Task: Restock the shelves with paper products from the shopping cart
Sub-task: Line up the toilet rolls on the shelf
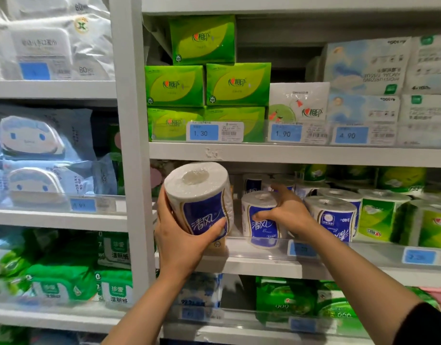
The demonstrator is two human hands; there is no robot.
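Gripping wrapped roll [199, 197] in left hand [182, 242], right hand [288, 211] holding shelved roll [260, 217]

This is a shop aisle for paper goods. White metal shelves [289, 154] run in tiers, packed with many copies of the same products: green tissue packs [236, 84] stacked at the upper middle, wrapped toilet rolls [331, 215] on the tier below, blue wipe packs [40, 135] on the left. Blue price tags [204, 132] with barcodes sit along the shelf edges, reading 1.30, 1.90 and 4.90.
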